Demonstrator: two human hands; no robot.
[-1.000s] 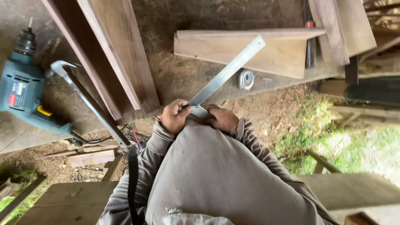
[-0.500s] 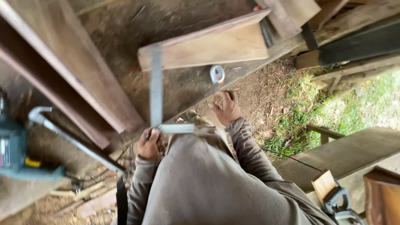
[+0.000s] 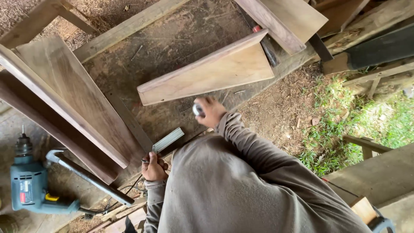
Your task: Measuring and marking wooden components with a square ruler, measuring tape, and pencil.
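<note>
My left hand (image 3: 153,167) grips a metal carpenter's square (image 3: 139,131) at its corner; one arm of it lies along the dark workbench top (image 3: 181,47) beside stacked planks. My right hand (image 3: 211,111) reaches forward and closes on a small round metal object (image 3: 198,109), a tape-like disc, just below a pale wedge-shaped wooden board (image 3: 211,71) lying on the bench. My grey sleeves and torso fill the lower middle of the view.
Long brown planks (image 3: 64,108) lean at the left. A blue electric drill (image 3: 28,183) and a metal clamp bar (image 3: 88,177) lie at lower left. More boards (image 3: 284,17) sit at the top right. Dirt and grass (image 3: 345,125) lie to the right.
The view has swung. My left hand lowered the square toward the bench's near edge. My right hand reached forward to the round metal object and took hold of it.
</note>
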